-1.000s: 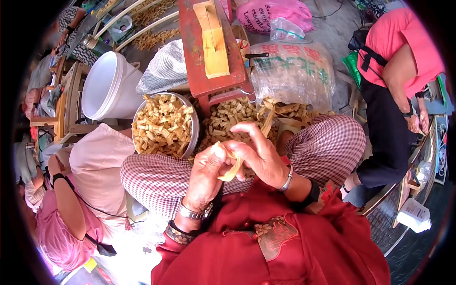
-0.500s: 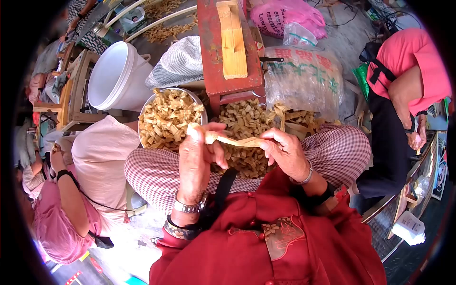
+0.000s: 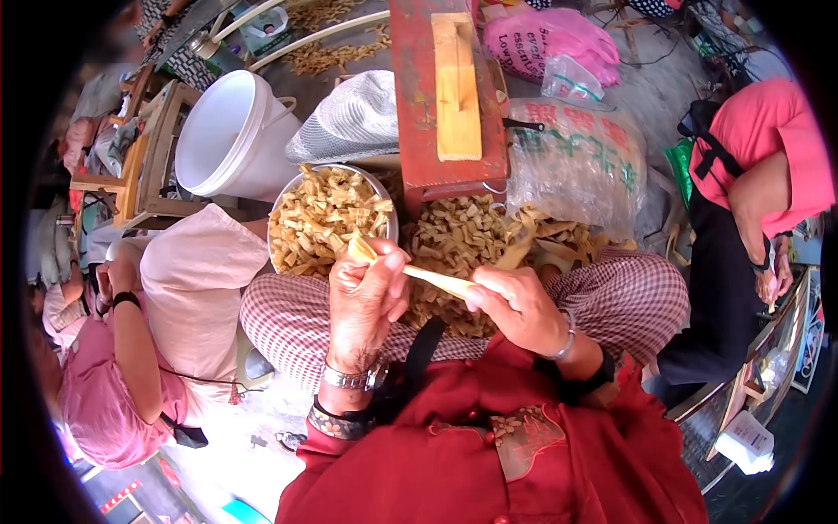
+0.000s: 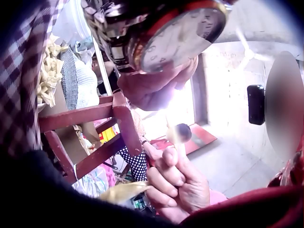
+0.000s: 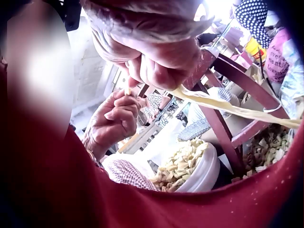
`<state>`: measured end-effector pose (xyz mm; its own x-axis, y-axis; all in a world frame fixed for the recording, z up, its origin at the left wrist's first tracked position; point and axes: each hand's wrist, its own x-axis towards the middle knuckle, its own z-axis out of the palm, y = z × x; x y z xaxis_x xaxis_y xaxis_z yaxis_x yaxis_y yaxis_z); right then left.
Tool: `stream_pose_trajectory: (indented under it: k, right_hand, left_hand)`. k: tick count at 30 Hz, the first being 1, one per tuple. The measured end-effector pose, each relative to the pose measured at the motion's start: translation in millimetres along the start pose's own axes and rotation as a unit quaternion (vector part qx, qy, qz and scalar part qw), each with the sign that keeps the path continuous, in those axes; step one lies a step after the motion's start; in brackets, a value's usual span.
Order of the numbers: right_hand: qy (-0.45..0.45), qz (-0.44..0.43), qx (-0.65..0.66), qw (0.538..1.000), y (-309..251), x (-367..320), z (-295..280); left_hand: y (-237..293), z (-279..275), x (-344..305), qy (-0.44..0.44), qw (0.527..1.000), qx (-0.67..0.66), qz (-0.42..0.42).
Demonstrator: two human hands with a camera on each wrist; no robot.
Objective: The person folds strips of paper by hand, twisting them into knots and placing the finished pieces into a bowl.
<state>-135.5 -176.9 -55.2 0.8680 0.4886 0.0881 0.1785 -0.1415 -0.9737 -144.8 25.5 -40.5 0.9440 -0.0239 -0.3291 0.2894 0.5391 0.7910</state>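
A pale yellow, flexible strip (image 3: pixel 441 281) runs taut between my two hands above my lap. My left hand (image 3: pixel 367 288), with a watch at the wrist, grips one end, and a short folded tip sticks up past its fingers. On the other side, my right hand (image 3: pixel 524 310) pinches the strip between thumb and fingers. In the right wrist view a long tail of the strip (image 5: pixel 228 104) trails away from my right hand (image 5: pixel 147 57). Beyond my hands, a round metal bowl (image 3: pixel 394 218) holds many small folded yellow pieces, with a pile of similar pieces (image 3: pixel 458 231) beside it.
A red wooden bench (image 3: pixel 419 113) stands ahead, bearing a yellow wooden block (image 3: pixel 457 96). Left of it are a white bucket (image 3: pixel 218 131) and a mesh sack (image 3: pixel 353 118). A clear printed plastic bag (image 3: pixel 576 157) lies on the right. Other people sit close on both sides.
My hands were close together around a curled strip, then drew apart with it twisted between them. Now the strip is straighter and narrower, and its tip stands above my left fingers.
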Motion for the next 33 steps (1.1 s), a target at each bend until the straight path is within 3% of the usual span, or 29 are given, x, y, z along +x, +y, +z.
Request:
stream_pose_trajectory:
  k: [4,8,11,15,18,20,21,22,23,26,27,30,32,33]
  right_hand:
    - [0.018,-0.026,-0.079,0.996,-13.5,26.0,-28.8]
    - [0.092,-0.104,-0.206,0.969,-14.2,68.6,-62.7]
    - [0.133,-0.104,-0.266,0.949,-19.1,96.7,-83.8]
    - [0.198,-0.13,-0.367,0.9,-14.5,126.3,-97.2]
    - [0.202,-0.118,-0.486,0.842,24.1,147.5,-100.6]
    - [0.201,-0.096,-0.453,0.863,43.1,138.8,-98.7]
    - [0.201,-0.084,-0.418,0.882,48.1,125.6,-97.3]
    - [0.2,-0.07,-0.383,0.899,44.7,113.8,-91.7]
    - [0.172,0.014,-0.309,0.935,39.0,98.5,-85.8]
    - [0.15,-0.053,-0.207,0.965,23.2,66.9,-58.1]
    - [0.134,-0.071,-0.204,0.967,15.3,58.8,-47.7]
    - [0.075,-0.146,-0.175,0.971,4.1,38.3,-16.8]
    - [0.056,-0.171,-0.147,0.973,2.9,25.0,5.8]
    - [0.025,-0.146,-0.145,0.978,3.0,17.0,15.5]
  left_hand:
    - [16.2,13.6,20.2,-0.01,0.999,0.013,0.045]
    - [43.7,43.9,64.3,-0.045,0.99,0.082,0.102]
    - [54.9,59.9,99.3,-0.054,0.98,0.134,0.135]
    - [60.2,70.2,137.7,-0.026,0.96,0.218,0.173]
    - [44.1,60.5,166.8,0.022,0.924,0.321,0.208]
    - [28.1,41.6,184.8,0.073,0.859,0.435,0.261]
    - [30.4,40.0,177.9,0.062,0.915,0.34,0.208]
    - [36.4,40.7,164.1,0.051,0.916,0.352,0.184]
    - [41.8,41.6,145.7,0.039,0.914,0.375,0.152]
    - [38.1,47.8,90.2,-0.003,0.926,0.358,0.124]
    - [35.1,43.8,74.7,0.009,0.916,0.395,0.067]
    - [-0.9,15.2,48.0,0.007,0.941,0.337,0.024]
    - [-29.9,-12.4,44.1,-0.022,0.912,0.402,0.074]
    - [-35.0,-15.2,41.5,-0.02,0.908,0.417,0.032]
